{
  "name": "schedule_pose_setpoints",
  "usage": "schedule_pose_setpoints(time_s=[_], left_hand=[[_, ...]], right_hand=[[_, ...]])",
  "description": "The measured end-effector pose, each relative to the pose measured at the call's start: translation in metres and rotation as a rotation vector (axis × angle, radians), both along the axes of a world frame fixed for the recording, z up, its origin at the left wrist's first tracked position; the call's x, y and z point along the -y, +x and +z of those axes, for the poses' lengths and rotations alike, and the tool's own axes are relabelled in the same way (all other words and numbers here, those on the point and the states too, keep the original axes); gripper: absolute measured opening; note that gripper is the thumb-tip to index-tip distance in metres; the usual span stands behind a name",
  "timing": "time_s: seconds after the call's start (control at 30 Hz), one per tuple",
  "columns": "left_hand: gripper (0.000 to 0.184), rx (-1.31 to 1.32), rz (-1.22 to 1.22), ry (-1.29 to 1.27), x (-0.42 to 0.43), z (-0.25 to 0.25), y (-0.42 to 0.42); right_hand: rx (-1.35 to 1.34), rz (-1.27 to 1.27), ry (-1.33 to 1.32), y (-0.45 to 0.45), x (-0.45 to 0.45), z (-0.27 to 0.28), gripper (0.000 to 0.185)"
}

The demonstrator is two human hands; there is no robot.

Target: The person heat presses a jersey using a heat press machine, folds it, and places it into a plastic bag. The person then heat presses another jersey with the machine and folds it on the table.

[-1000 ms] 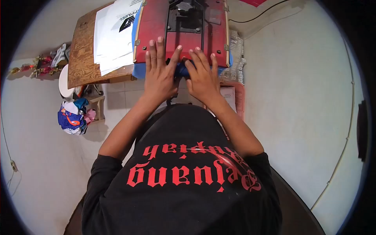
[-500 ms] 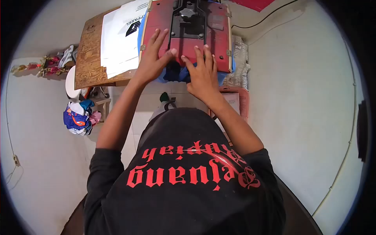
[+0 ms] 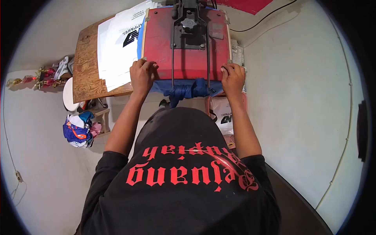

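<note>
In the head view, a heat press point(image 3: 160, 58) with a red upper plate stands in front of me, its black lever arms reaching toward my body. My left hand point(image 3: 142, 76) is curled at the plate's front left edge, just below a small metal clip. At the front right edge, my right hand point(image 3: 234, 80) is closed too, thumb against fingers. What either hand pinches is hidden by the fingers. Dark blue cloth point(image 3: 190, 88) is wrapped around the lever handle, and blue fabric shows under the plate.
White printed plastic bags point(image 3: 117, 47) lie on a wooden table point(image 3: 86, 58) at the left. A pink basket point(image 3: 245, 102) with a printed bag stands low at the right. A pile of clothes point(image 3: 78, 129) sits at lower left. A wall runs along the right.
Both hands have moved apart, from the front middle of the red plate to its left and right edges, and their spread fingers have closed. The cloth-wrapped handle shows more fully.
</note>
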State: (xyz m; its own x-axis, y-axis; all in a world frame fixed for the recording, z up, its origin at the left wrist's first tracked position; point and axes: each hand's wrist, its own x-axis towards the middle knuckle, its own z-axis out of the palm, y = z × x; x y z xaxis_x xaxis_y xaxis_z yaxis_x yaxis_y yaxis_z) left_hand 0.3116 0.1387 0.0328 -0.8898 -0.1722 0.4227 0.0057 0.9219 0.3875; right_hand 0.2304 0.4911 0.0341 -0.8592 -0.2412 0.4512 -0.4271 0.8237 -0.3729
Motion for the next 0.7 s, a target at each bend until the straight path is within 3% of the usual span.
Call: schedule_pose_setpoints(time_s=[0.07, 0.2, 0.27, 0.37, 0.5, 0.6, 0.7], left_hand=[[0.017, 0.086, -0.033, -0.023, 0.004, 0.011, -0.005], [0.039, -0.044, -0.083, 0.062, -0.006, 0.019, -0.043], [0.039, -0.099, -0.141, 0.091, -0.014, 0.003, -0.076], [0.033, -0.037, -0.051, -0.002, -0.028, -0.008, -0.093], [0.020, -0.097, -0.074, 0.135, -0.020, -0.026, -0.099], [0.022, -0.012, -0.063, 0.119, -0.018, -0.018, -0.102], [0.028, 0.073, -0.068, 0.308, -0.021, -0.002, -0.096]], right_hand=[[0.005, -0.039, 0.038, -0.005, 0.007, 0.007, 0.018], [0.060, -0.006, -0.007, -0.028, 0.037, 0.032, 0.026], [0.110, 0.094, -0.111, -0.059, 0.052, 0.007, 0.025], [0.041, 0.100, -0.047, -0.073, 0.081, 0.001, 0.023], [0.030, 0.109, -0.048, -0.075, 0.088, 0.002, 0.018], [0.039, 0.106, -0.065, -0.073, 0.087, 0.003, 0.016], [0.021, 0.038, -0.232, -0.059, 0.074, 0.004, 0.017]])
